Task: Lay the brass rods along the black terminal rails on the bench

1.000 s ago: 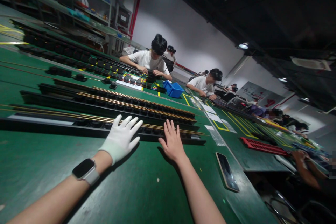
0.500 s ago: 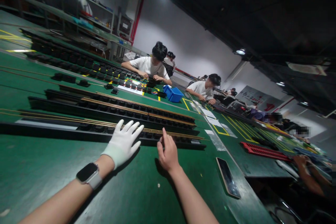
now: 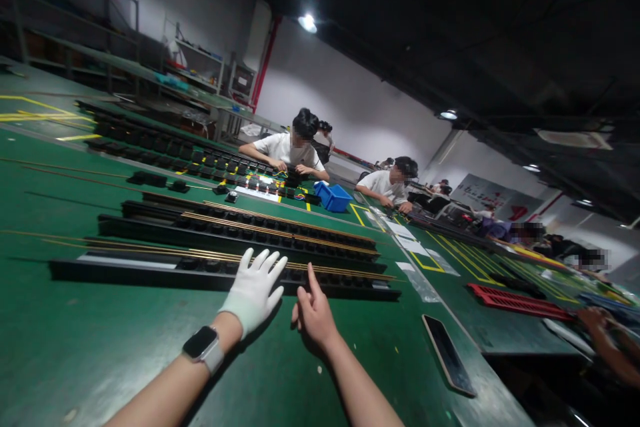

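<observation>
My left hand (image 3: 254, 290), in a white glove, lies with fingers spread over the near edge of the front black rail (image 3: 150, 273) and its brass-coloured rods (image 3: 345, 270). To its right is my bare right hand (image 3: 315, 310), index finger stretched toward the same rods and the other fingers curled, with nothing visible in it. Whether the fingertip touches a rod cannot be made out. Behind the front rail lie more black rails (image 3: 150, 230) with thin rods (image 3: 240, 225) along them.
A phone (image 3: 449, 355) lies on the green table (image 3: 200, 320) at right. Beyond the rails are a blue bin (image 3: 333, 197) and rows of black parts (image 3: 165, 147). Two people (image 3: 290, 150) (image 3: 387, 181) work across the table. A red slotted piece (image 3: 520, 301) is farther right, near another person's hands (image 3: 597, 323).
The camera view has shifted, so the rails and table appear lower and farther right. Both hands remain over the front rail, the left still spread and the right still pointing.
</observation>
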Demonstrator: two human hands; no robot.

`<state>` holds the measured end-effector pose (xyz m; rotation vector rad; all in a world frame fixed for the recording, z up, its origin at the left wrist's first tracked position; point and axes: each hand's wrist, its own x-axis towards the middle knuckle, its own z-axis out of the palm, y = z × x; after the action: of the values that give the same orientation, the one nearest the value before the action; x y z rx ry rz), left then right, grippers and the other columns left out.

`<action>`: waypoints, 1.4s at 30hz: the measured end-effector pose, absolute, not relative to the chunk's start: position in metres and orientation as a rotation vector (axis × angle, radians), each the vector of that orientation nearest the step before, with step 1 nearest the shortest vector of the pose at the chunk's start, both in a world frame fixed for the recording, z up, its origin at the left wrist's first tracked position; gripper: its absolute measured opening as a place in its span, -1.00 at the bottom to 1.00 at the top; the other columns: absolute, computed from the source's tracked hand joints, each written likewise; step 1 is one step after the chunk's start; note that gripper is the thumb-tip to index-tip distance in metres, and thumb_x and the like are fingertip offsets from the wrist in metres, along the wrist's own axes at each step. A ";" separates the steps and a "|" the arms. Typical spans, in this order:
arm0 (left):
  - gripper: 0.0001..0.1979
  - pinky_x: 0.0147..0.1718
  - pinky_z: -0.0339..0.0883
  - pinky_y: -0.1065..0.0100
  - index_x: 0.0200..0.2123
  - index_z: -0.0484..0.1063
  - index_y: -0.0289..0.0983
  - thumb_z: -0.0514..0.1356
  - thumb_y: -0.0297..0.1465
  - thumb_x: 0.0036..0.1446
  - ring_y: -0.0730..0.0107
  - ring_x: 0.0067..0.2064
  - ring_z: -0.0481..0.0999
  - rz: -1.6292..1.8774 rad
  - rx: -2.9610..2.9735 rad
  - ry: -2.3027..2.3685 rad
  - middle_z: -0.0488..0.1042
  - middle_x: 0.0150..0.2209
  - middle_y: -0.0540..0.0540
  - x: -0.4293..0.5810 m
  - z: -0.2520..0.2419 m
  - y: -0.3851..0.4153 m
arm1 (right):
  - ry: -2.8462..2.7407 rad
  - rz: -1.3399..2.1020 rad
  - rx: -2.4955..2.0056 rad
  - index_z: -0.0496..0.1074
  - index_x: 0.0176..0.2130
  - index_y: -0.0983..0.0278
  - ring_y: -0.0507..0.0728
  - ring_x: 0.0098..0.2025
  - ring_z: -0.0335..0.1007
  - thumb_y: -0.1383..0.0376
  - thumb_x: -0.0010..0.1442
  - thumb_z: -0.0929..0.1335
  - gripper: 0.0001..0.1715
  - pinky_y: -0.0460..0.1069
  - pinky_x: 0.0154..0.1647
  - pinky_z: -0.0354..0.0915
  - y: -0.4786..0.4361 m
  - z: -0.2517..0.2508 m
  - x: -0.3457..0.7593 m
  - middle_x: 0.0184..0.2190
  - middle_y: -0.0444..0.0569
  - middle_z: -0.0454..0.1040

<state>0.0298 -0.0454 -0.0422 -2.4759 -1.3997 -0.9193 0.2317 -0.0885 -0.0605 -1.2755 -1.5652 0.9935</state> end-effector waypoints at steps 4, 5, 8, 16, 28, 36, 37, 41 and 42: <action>-0.42 0.44 -0.22 -0.23 0.35 0.35 -0.13 0.13 -0.19 0.28 -0.11 0.38 0.29 -0.908 -2.506 -1.402 0.37 0.37 -0.20 0.028 -0.041 -0.047 | -1.507 1.063 -1.209 -0.49 0.53 0.24 0.03 -0.70 0.30 -0.19 0.43 0.21 0.12 -0.11 -0.67 0.25 -0.086 -0.063 0.209 -0.56 -0.22 0.51; -0.42 0.44 -0.23 -0.23 0.35 0.34 -0.13 0.13 -0.19 0.29 -0.11 0.38 0.28 -0.901 -2.514 -1.403 0.36 0.37 -0.19 0.028 -0.041 -0.047 | -1.517 1.077 -1.213 -0.50 0.53 0.25 0.03 -0.71 0.29 -0.19 0.42 0.21 0.13 -0.11 -0.67 0.26 -0.084 -0.064 0.205 -0.59 -0.24 0.48; -0.40 0.45 -0.27 -0.22 0.37 0.32 -0.13 0.14 -0.19 0.28 -0.09 0.40 0.26 -0.884 -2.523 -1.415 0.35 0.38 -0.18 0.028 -0.040 -0.047 | -1.600 1.079 -1.261 -0.44 0.54 0.26 0.04 -0.74 0.22 -0.14 0.42 0.25 0.12 -0.11 -0.69 0.25 -0.081 -0.065 0.199 -0.70 -0.34 0.36; -0.39 0.46 -0.30 -0.20 0.38 0.29 -0.14 0.13 -0.18 0.29 -0.07 0.40 0.25 -0.841 -2.533 -1.425 0.34 0.39 -0.16 0.028 -0.040 -0.048 | -1.608 0.978 -1.324 -0.33 0.54 0.36 0.04 -0.75 0.19 0.15 0.38 0.20 -0.02 -0.11 -0.65 0.24 -0.068 -0.051 0.192 -0.76 -0.36 0.29; -0.28 0.46 -0.40 -0.22 0.46 0.15 -0.19 0.12 -0.21 0.25 -0.13 0.47 0.10 -0.691 -2.543 -1.536 0.20 0.46 -0.19 0.034 -0.029 -0.054 | -1.793 0.533 -1.595 -0.03 0.52 0.25 0.04 -0.62 0.16 0.37 0.20 0.23 -0.03 -0.09 -0.50 0.06 -0.063 -0.051 0.191 -0.69 -0.32 0.26; -0.15 0.46 -0.39 -0.25 0.49 0.07 -0.27 0.17 -0.27 0.14 -0.22 0.50 -0.01 -0.472 -2.522 -1.674 0.08 0.50 -0.25 0.050 -0.022 -0.067 | -1.830 0.528 -1.610 0.02 0.51 0.25 0.05 -0.61 0.17 0.38 0.20 0.24 -0.05 -0.08 -0.50 0.02 -0.062 -0.048 0.195 -0.69 -0.29 0.27; -0.14 0.45 -0.38 -0.25 0.49 0.07 -0.26 0.19 -0.26 0.13 -0.23 0.50 -0.01 -0.468 -2.501 -1.694 0.07 0.51 -0.25 0.051 -0.022 -0.068 | -1.830 0.527 -1.610 0.03 0.51 0.24 0.05 -0.62 0.16 0.38 0.20 0.24 -0.06 -0.08 -0.50 0.01 -0.062 -0.048 0.196 -0.69 -0.30 0.27; -0.07 0.43 -0.37 -0.31 0.49 0.07 -0.23 0.24 -0.20 0.06 -0.32 0.50 -0.04 -0.468 -2.387 -1.762 0.05 0.51 -0.27 0.052 -0.023 -0.068 | -1.843 0.514 -1.607 0.03 0.51 0.22 0.05 -0.62 0.16 0.39 0.20 0.24 -0.06 -0.08 -0.50 0.00 -0.062 -0.049 0.196 -0.69 -0.30 0.27; -0.05 0.43 -0.36 -0.32 0.49 0.06 -0.23 0.25 -0.19 0.04 -0.34 0.50 -0.04 -0.460 -2.365 -1.777 0.04 0.51 -0.27 0.051 -0.024 -0.067 | -1.847 0.512 -1.609 0.02 0.51 0.22 0.06 -0.62 0.16 0.39 0.20 0.24 -0.05 -0.07 -0.50 0.00 -0.062 -0.049 0.196 -0.69 -0.30 0.28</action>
<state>0.0506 -0.0674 -0.0243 -2.3647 -1.7767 -0.4597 0.1964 -0.0622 -0.0487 -1.6091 -1.8467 0.5117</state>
